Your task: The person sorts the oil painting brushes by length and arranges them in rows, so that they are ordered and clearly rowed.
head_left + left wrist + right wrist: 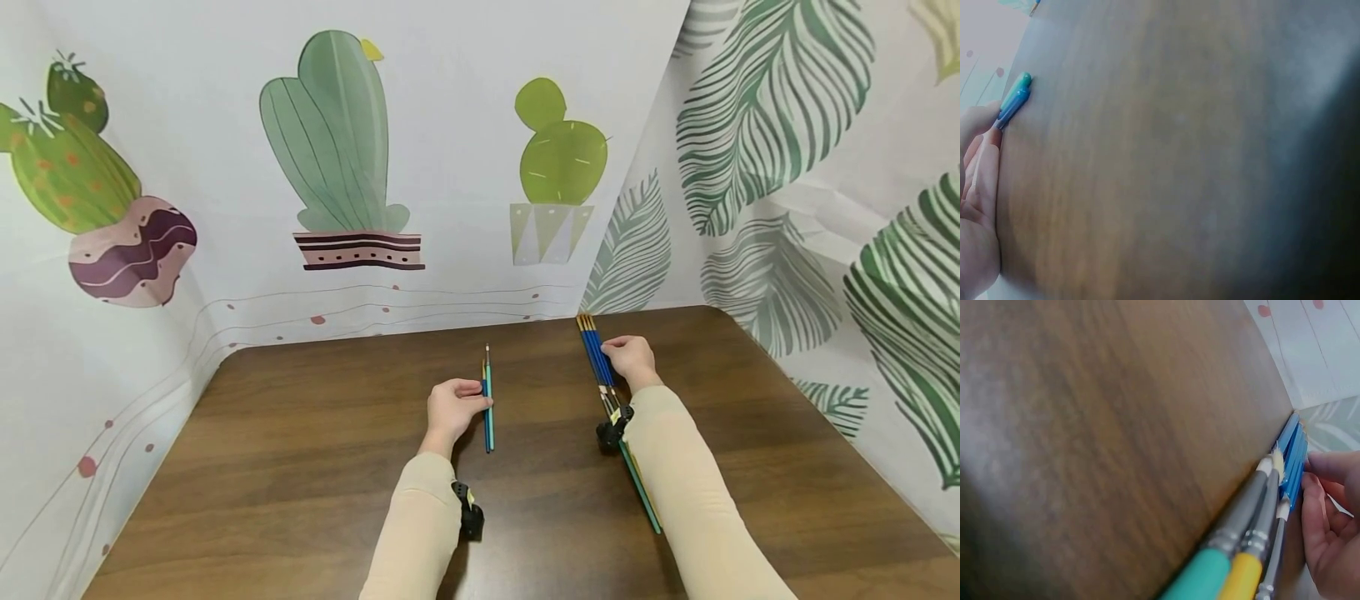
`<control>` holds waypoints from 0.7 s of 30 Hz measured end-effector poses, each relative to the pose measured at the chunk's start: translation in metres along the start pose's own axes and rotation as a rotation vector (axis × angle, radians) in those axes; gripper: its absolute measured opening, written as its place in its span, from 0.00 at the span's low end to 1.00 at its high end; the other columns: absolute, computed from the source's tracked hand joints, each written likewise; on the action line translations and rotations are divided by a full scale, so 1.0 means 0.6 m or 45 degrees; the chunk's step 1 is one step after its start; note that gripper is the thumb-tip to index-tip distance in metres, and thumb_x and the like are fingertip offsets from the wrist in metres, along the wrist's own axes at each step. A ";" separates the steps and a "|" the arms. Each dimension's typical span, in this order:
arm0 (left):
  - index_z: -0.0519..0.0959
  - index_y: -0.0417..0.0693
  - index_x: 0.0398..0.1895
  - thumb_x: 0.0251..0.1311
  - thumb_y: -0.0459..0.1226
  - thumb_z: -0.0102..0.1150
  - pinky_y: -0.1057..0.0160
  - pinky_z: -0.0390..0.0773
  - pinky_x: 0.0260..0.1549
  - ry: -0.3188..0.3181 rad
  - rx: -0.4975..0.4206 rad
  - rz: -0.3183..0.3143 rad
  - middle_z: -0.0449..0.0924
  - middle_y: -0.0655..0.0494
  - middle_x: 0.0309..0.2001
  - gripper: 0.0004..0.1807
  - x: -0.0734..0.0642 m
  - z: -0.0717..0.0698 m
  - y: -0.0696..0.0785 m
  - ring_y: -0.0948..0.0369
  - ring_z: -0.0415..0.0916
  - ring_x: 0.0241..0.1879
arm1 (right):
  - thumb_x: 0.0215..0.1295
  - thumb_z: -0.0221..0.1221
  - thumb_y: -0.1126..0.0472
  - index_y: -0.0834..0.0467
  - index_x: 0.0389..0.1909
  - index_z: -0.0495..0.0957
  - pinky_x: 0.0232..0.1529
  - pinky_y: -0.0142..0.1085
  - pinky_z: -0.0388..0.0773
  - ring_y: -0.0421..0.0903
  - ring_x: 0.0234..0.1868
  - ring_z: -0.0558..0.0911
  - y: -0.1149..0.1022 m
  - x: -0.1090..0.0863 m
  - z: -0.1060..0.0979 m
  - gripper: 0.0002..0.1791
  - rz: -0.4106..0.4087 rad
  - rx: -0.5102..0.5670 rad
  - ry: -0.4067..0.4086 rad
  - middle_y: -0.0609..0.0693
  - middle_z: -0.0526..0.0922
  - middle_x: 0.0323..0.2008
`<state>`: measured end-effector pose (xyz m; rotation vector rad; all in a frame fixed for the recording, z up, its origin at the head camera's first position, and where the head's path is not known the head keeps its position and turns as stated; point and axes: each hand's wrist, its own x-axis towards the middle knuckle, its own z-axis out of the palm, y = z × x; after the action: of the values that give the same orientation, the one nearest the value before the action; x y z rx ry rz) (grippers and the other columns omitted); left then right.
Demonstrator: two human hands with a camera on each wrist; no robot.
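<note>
In the head view my left hand (456, 408) pinches a teal paintbrush (492, 433) and a blue paintbrush (487, 437), which lie side by side near mid-table. The left wrist view catches the handle ends (1015, 100) of this pair beside my fingers. Farther right, my right hand (630, 360) pinches the near side of a row of blue paintbrushes (595, 350) with thumb and forefinger. Their orange tips reach the table's back edge. Below them, bristles up, lie a teal-handled brush (1200, 575), a yellow-handled brush (1242, 575) and a thinner brush (1275, 544), partly hidden by my right sleeve.
The brown wooden table (315, 467) ends at a white wall cloth (450, 167) printed with cacti and leaves, close behind the blue brushes. A black wrist camera (615, 427) on my right arm overlaps the lower brushes in the head view.
</note>
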<state>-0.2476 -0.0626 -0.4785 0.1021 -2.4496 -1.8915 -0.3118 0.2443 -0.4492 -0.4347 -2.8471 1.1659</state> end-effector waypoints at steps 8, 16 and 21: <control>0.82 0.35 0.40 0.44 0.29 0.71 0.60 0.82 0.40 0.008 -0.001 -0.002 0.85 0.42 0.41 0.17 0.001 -0.004 0.006 0.52 0.84 0.40 | 0.68 0.52 0.56 0.66 0.49 0.79 0.57 0.49 0.71 0.60 0.53 0.77 0.005 -0.004 0.001 0.19 -0.035 0.103 0.030 0.66 0.79 0.51; 0.82 0.38 0.40 0.45 0.31 0.72 0.60 0.82 0.41 0.000 0.018 -0.030 0.85 0.45 0.40 0.17 0.000 -0.001 0.001 0.54 0.84 0.40 | 0.69 0.50 0.61 0.72 0.54 0.74 0.37 0.29 0.80 0.41 0.35 0.81 0.017 -0.009 -0.004 0.20 -0.020 0.420 -0.015 0.69 0.78 0.50; 0.82 0.38 0.40 0.44 0.31 0.72 0.60 0.82 0.41 0.008 0.030 -0.021 0.85 0.45 0.39 0.16 -0.004 -0.001 0.004 0.54 0.84 0.40 | 0.70 0.48 0.61 0.72 0.56 0.71 0.31 0.25 0.79 0.37 0.33 0.77 0.020 -0.014 -0.009 0.21 0.015 0.506 -0.027 0.65 0.79 0.46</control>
<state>-0.2455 -0.0626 -0.4760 0.1294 -2.4746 -1.8664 -0.2998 0.2540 -0.4531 -0.4165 -2.5346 1.6930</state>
